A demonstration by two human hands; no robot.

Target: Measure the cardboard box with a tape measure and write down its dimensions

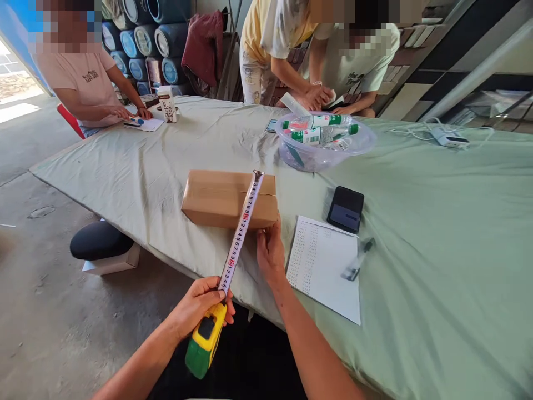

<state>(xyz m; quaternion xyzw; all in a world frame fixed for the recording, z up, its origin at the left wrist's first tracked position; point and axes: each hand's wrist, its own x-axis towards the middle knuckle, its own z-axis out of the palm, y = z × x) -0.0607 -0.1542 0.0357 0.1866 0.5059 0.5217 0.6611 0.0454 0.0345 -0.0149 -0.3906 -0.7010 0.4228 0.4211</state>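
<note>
A closed brown cardboard box [216,197] lies on the pale green tablecloth [437,233]. My left hand [200,305] is closed around a yellow and green tape measure [206,341]. Its white blade [244,222] stretches up and across the box's right part, the tip reaching the far edge. My right hand [270,250] rests against the near right corner of the box, fingers curled at its edge beside the blade.
A printed sheet [322,266] with a pen [358,261] and a black phone [345,208] lie right of the box. A clear bowl [325,153] holds bottles. Other people work at the far side. A black stool [100,241] stands left on the floor.
</note>
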